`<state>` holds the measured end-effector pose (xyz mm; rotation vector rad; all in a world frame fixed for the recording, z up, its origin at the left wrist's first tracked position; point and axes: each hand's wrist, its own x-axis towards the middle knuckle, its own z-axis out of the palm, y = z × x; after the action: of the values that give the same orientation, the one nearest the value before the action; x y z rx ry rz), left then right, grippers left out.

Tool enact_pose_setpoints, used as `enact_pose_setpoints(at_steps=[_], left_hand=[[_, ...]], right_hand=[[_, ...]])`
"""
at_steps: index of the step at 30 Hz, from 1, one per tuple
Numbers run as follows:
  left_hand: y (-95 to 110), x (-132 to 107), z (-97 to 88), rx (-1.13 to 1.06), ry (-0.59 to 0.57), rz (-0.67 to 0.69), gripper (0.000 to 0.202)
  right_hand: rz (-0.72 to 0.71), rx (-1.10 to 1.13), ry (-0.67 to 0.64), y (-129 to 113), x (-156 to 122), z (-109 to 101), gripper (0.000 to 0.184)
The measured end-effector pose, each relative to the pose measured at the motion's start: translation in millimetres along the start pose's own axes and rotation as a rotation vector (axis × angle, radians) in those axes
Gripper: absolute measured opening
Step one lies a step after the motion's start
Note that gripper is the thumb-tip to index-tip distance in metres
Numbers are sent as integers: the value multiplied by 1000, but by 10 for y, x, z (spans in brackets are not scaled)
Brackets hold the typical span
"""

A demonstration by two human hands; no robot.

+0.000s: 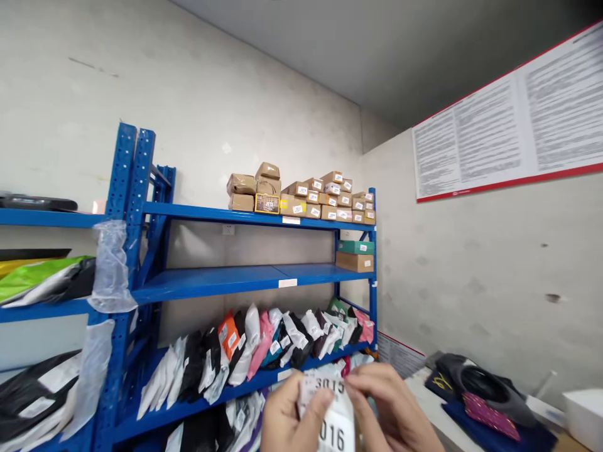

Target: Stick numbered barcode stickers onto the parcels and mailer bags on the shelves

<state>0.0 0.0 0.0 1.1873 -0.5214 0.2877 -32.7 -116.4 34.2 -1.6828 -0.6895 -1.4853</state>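
Two red-edged notices (492, 129), two boxes (355, 262) on the middle shelf (226, 279) and one label strip (342, 414) show.

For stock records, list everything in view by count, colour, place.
Label strip: one, white, lower centre
Shelving: two bays, blue, left to centre
Top boxes: many, mostly brown, top shelf
Middle boxes: two, green, brown, middle shelf
Bagged parcels: many, mixed colours, both bays
Plastic wrap: some, translucent, shelving posts
Notices: two, red-edged white, right
Device: one, black, upper left
Soft items: several, mostly dark, table
Table: one, white, lower right
Box: one, white, lower right
Fingers: two hands', bare, on label strip
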Motion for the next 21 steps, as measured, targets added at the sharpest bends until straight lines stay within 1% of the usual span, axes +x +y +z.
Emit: enact_pose_setpoints(at_steps=[3,5,7,9,12,14,16,19,21], left_hand=[[6,497,-108,-26,87,60,40],[17,872,-231,6,103,85,34],[24,1297,-392,26,66,102,30],[22,1766,-578,48,12,126,33],[-10,2506,-873,133,-60,135,25],[-52,2986,-1053,202,-81,161,25],[-94,3423,-1202,252,-97,217,28],[-117,3953,-1350,282,-111,313,33],[-101,4209,-1411,273,-110,342,35]], right_hand=[[3,41,-58,267,293,388,9],[8,86,-110,485,506,669,7],[23,130,-135,739,761,975,8],[18,157,-135,1027,1077,1313,8],[-16,176,-73,1524,1696,1885,7],[-43,181,10,1898,2196,2298,7],[-69,180,98,2290,2722,2708,8],[-50,173,150,2818,3420,3237,9],[-32,120,140,3064,3738,3480,9]])
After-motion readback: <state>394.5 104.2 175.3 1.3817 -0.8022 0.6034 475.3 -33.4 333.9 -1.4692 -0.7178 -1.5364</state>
